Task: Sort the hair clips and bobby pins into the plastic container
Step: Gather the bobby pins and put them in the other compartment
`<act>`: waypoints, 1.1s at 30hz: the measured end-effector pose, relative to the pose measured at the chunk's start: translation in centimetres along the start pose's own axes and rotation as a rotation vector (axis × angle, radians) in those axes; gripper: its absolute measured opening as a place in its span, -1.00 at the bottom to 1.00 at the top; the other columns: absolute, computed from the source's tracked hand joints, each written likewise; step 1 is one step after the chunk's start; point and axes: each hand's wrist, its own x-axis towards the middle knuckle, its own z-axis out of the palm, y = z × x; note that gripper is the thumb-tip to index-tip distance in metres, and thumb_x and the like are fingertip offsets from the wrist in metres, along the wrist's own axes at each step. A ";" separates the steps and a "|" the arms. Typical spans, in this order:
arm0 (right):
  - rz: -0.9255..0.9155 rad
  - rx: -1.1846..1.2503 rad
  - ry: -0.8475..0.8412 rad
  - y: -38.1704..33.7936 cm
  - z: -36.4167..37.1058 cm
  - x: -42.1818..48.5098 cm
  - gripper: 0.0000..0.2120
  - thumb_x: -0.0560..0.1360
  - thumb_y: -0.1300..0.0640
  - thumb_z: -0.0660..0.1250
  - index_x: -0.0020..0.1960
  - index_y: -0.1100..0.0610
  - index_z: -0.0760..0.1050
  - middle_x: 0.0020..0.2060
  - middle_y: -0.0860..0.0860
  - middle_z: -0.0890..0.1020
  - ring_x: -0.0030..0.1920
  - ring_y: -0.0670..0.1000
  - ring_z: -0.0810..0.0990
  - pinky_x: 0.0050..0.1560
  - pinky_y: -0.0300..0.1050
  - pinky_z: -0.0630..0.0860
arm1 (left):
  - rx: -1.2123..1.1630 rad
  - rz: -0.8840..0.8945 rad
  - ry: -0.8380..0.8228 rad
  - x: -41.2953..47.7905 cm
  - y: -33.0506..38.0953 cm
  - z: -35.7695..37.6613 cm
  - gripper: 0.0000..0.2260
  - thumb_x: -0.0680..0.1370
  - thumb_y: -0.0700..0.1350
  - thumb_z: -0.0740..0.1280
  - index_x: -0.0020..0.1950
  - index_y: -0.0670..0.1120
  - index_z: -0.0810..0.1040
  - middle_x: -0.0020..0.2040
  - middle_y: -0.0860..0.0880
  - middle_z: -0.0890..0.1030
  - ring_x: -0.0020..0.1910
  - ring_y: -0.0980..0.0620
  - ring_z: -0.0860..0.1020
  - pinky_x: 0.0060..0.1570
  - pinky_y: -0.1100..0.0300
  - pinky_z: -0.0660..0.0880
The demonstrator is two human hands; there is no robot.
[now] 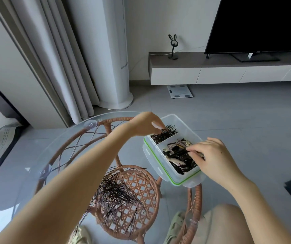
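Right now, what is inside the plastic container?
The plastic container has bobby pins in its far compartment and mixed hair clips in the near one. The right hand covers some clips.
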 end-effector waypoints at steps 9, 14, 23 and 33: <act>0.024 0.255 -0.299 -10.3 1.5 -4.9 -0.43 0.42 -0.11 0.34 0.37 0.04 0.33 0.26 -0.10 0.47 0.18 -0.12 0.46 0.15 -0.35 0.30 | 0.212 -0.342 0.099 -15.8 -8.6 2.6 -0.59 0.42 0.04 0.42 0.26 0.08 0.49 0.29 0.06 0.51 0.23 0.06 0.50 0.28 0.14 0.43; 0.239 0.032 -0.576 -13.6 6.0 -7.3 -0.22 0.37 -0.27 0.30 0.40 0.12 0.13 0.30 0.04 0.33 0.28 0.05 0.40 0.16 -0.12 0.42 | 0.269 -0.593 -0.062 -21.4 -11.2 6.1 -0.09 0.26 0.26 0.46 0.48 0.09 0.10 0.35 -0.06 0.35 0.25 -0.03 0.42 0.24 0.08 0.46; 0.183 0.187 -0.405 -18.3 10.1 -4.4 -0.64 0.51 0.09 0.28 0.26 0.19 0.38 0.16 0.11 0.51 0.12 0.06 0.51 0.09 -0.20 0.41 | 0.053 -0.583 0.213 -20.7 -8.8 10.5 -0.54 0.44 -0.06 0.42 0.27 -0.11 0.35 0.11 -0.10 0.53 0.02 -0.06 0.57 0.01 0.12 0.52; 0.334 -0.080 -0.344 -15.0 10.0 1.4 -0.86 0.48 0.25 0.22 0.03 0.25 0.44 0.06 0.17 0.49 0.04 0.13 0.47 -0.08 -0.07 0.46 | 0.187 -0.454 0.326 -17.6 -12.4 7.6 -0.59 0.57 -0.03 0.20 0.42 0.04 0.29 0.42 -0.06 0.34 0.41 -0.09 0.27 0.41 -0.05 0.23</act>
